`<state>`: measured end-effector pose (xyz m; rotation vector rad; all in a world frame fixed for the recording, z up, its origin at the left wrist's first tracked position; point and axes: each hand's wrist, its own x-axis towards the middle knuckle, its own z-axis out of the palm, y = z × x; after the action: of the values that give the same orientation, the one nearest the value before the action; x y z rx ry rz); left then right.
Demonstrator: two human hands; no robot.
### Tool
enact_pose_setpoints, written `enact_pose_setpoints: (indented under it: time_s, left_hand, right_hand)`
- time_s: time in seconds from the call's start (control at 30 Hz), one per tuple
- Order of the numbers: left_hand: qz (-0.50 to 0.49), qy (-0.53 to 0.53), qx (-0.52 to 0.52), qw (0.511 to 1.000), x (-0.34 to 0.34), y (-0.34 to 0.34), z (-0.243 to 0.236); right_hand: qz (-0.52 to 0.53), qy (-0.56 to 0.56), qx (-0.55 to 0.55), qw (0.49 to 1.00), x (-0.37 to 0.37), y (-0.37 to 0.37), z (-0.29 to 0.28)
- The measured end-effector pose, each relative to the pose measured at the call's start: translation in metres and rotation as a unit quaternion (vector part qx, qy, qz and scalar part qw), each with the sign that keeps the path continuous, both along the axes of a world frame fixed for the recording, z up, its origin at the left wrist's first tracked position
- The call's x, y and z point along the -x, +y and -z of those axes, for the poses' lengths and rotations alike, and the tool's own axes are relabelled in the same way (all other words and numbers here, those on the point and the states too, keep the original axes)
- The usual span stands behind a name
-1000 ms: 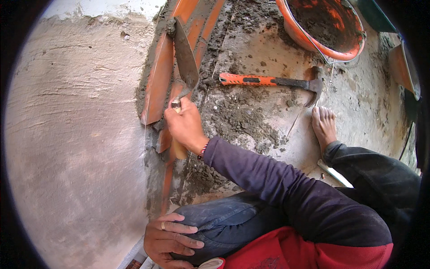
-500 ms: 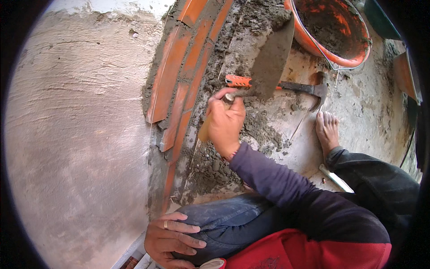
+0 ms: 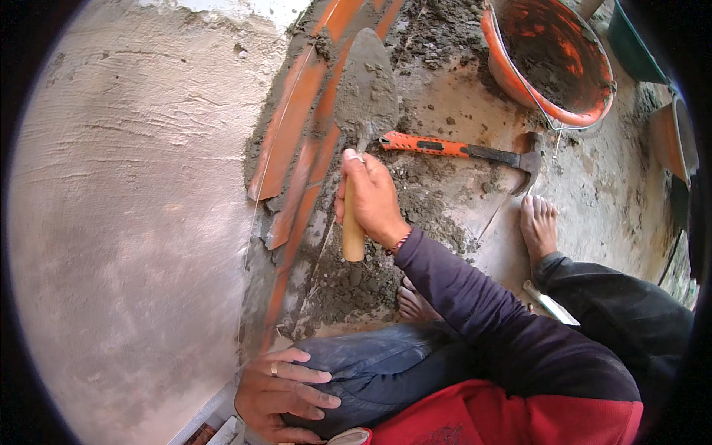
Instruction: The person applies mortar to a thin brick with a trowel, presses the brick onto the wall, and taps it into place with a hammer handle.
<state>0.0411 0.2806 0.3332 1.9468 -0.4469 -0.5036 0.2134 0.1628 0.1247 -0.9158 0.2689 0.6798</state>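
My right hand is closed round the wooden handle of a trowel. The trowel's blade is coated with grey mortar and points away from me, its left edge over the brick course. Mortar lies between and on these orange bricks, and a thin string runs along them. My left hand rests on my bent knee, fingers spread, a ring on one finger, holding nothing. Just right of the trowel's neck, a claw hammer with an orange and black grip lies on the ground.
An orange bucket with mortar inside stands at the far right. Beyond it are a green container and another orange one. A plastered wall fills the left side. Mortar crumbs litter the floor near my bare feet.
My right hand has swung the trowel left, from over the hammer to the bricks, and turned its blade to lie flatter. The hammer's grip is now uncovered. My left hand stays on the knee.
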Motion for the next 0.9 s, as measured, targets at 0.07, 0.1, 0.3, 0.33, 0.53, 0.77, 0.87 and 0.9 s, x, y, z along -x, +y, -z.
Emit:
enact_pose_setpoints:
  time_s: [0.07, 0.1, 0.3, 0.33, 0.53, 0.77, 0.87, 0.9]
  left_hand:
    - [0.001, -0.003, 0.004, 1.0, -0.001, 0.0, 0.001]
    - [0.002, -0.004, 0.006, 1.0, -0.001, 0.001, 0.001]
    - [-0.008, -0.004, 0.023, 1.0, 0.0, 0.002, 0.004]
    - [-0.006, -0.006, 0.021, 1.0, 0.0, 0.002, 0.004]
    - [0.01, -0.009, 0.015, 1.0, -0.001, 0.005, 0.005]
    - [0.011, 0.006, 0.006, 1.0, -0.006, 0.0, 0.001]
    - [0.031, 0.014, 0.01, 0.999, -0.017, 0.0, 0.006]
    - [0.029, 0.015, 0.006, 0.999, -0.017, -0.001, 0.005]
  right_hand:
    - [-0.001, -0.036, -0.031, 0.999, 0.003, -0.006, 0.012]
    - [-0.003, -0.067, -0.025, 0.997, 0.002, -0.007, 0.016]
    - [-0.067, 0.037, -0.167, 0.983, -0.013, -0.008, 0.016]
    - [-0.08, 0.047, -0.149, 0.985, -0.015, -0.006, 0.013]
    - [-0.121, 0.033, -0.084, 0.989, -0.027, 0.009, 0.017]
    - [-0.156, 0.058, -0.128, 0.978, -0.019, 0.009, 0.027]
    - [-0.152, 0.076, -0.131, 0.977, -0.016, -0.005, 0.038]
    - [-0.152, 0.079, -0.118, 0.978, -0.012, -0.006, 0.036]
